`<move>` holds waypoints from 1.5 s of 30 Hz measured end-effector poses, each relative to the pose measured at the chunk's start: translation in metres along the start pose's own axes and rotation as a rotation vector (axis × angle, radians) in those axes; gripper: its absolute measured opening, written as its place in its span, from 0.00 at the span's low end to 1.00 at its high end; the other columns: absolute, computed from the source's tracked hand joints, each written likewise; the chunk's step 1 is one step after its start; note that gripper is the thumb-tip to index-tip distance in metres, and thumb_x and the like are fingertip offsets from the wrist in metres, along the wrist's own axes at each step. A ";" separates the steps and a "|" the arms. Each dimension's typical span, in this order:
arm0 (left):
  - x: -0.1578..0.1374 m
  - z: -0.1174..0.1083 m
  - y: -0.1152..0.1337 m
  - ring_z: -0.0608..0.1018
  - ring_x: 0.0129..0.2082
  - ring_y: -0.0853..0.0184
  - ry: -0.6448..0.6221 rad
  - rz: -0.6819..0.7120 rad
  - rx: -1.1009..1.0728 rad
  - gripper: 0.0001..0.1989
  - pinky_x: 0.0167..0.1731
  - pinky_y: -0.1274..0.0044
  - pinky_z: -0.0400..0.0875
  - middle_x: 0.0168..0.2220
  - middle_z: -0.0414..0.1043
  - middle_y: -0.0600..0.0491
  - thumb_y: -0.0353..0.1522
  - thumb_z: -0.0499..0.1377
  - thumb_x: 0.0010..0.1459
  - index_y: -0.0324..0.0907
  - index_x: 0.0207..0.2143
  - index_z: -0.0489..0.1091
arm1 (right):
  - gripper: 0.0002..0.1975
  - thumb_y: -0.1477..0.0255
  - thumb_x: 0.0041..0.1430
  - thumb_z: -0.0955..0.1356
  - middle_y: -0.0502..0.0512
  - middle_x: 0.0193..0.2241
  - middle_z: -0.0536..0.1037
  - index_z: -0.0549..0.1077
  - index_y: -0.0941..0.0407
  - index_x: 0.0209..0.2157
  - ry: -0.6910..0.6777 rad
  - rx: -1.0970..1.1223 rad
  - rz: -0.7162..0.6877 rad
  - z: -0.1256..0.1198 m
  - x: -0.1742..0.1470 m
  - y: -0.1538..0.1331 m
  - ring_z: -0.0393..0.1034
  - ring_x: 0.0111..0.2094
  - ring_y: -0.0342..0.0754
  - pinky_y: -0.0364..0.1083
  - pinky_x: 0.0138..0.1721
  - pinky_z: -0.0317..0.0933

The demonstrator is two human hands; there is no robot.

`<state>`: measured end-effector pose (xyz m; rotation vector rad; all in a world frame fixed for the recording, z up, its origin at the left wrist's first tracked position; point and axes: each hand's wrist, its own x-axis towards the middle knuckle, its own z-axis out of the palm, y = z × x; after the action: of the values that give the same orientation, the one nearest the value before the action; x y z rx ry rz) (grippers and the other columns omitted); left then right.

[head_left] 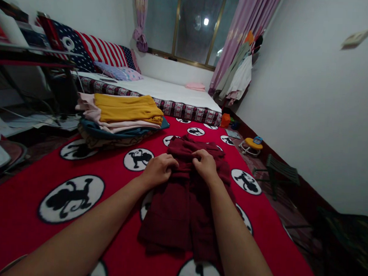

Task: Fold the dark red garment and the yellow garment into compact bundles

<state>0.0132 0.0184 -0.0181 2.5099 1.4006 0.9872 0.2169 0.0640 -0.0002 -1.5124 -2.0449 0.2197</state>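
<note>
Maroon garment (181,206) flat on red blanket (116,184), centre. Left hand (158,169), right hand (204,165): fingers pinching bunched far edge, 12 o'clock. Folded clothes stack (121,115) at 10 o'clock. Risk: uneven pull skews fold, loose layers slip.

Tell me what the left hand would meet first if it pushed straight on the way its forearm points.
The left hand points up and to the right, fingers curled into the bunched dark red garment, so more of that cloth comes first. The right hand sits just right of that line; depth is unclear.
</note>
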 end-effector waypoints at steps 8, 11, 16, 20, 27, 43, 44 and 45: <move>0.008 -0.016 0.004 0.76 0.29 0.66 -0.251 -0.037 0.006 0.09 0.29 0.77 0.66 0.29 0.76 0.53 0.36 0.58 0.55 0.45 0.26 0.77 | 0.12 0.72 0.57 0.68 0.54 0.47 0.74 0.79 0.49 0.43 -0.083 -0.038 -0.055 0.019 -0.001 0.001 0.71 0.46 0.50 0.46 0.46 0.65; 0.009 -0.015 0.007 0.76 0.32 0.65 -0.044 -0.087 -0.033 0.11 0.33 0.75 0.69 0.31 0.76 0.51 0.36 0.57 0.59 0.43 0.29 0.77 | 0.09 0.74 0.59 0.67 0.53 0.47 0.75 0.80 0.51 0.37 0.016 0.133 -0.103 0.015 0.002 0.004 0.71 0.48 0.48 0.46 0.48 0.64; 0.010 -0.009 0.010 0.71 0.53 0.60 0.267 0.055 -0.064 0.12 0.55 0.65 0.65 0.50 0.72 0.48 0.34 0.57 0.61 0.45 0.46 0.74 | 0.09 0.78 0.52 0.68 0.53 0.44 0.79 0.80 0.54 0.32 -0.234 0.348 -0.224 -0.017 0.003 0.006 0.73 0.46 0.48 0.47 0.52 0.63; 0.007 0.003 -0.002 0.69 0.57 0.58 0.045 0.065 -0.012 0.17 0.58 0.62 0.62 0.54 0.72 0.50 0.39 0.54 0.64 0.46 0.52 0.72 | 0.12 0.66 0.56 0.69 0.56 0.50 0.77 0.80 0.53 0.41 -0.235 0.382 -0.186 -0.023 0.001 0.010 0.70 0.52 0.50 0.50 0.57 0.59; 0.004 0.010 -0.028 0.76 0.48 0.63 -0.028 -0.061 -0.061 0.15 0.51 0.70 0.69 0.47 0.77 0.49 0.35 0.51 0.65 0.43 0.40 0.77 | 0.20 0.65 0.64 0.63 0.62 0.62 0.63 0.72 0.57 0.54 -0.080 0.060 0.035 0.006 0.005 0.029 0.56 0.64 0.50 0.51 0.63 0.49; 0.008 0.037 -0.010 0.53 0.68 0.57 -0.215 -0.058 -0.028 0.26 0.64 0.54 0.46 0.67 0.54 0.48 0.45 0.48 0.65 0.47 0.63 0.58 | 0.30 0.59 0.66 0.60 0.64 0.68 0.49 0.56 0.58 0.65 -0.095 -0.176 0.198 0.018 -0.004 0.025 0.39 0.69 0.57 0.61 0.65 0.38; 0.007 0.038 -0.013 0.52 0.68 0.57 -0.224 -0.063 -0.026 0.26 0.64 0.54 0.45 0.67 0.53 0.49 0.45 0.47 0.66 0.47 0.63 0.59 | 0.31 0.59 0.66 0.60 0.65 0.68 0.49 0.56 0.60 0.65 -0.082 -0.183 0.240 0.018 -0.003 0.026 0.38 0.69 0.58 0.61 0.65 0.37; 0.006 0.038 -0.015 0.52 0.68 0.57 -0.227 -0.065 -0.026 0.26 0.64 0.55 0.46 0.67 0.53 0.49 0.45 0.46 0.66 0.47 0.63 0.59 | 0.32 0.59 0.66 0.59 0.66 0.68 0.49 0.55 0.60 0.66 -0.088 -0.192 0.262 0.018 -0.003 0.027 0.37 0.69 0.59 0.61 0.65 0.36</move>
<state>0.0270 0.0400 -0.0505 2.4491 1.3806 0.6800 0.2296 0.0742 -0.0282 -1.9220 -1.9763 0.1987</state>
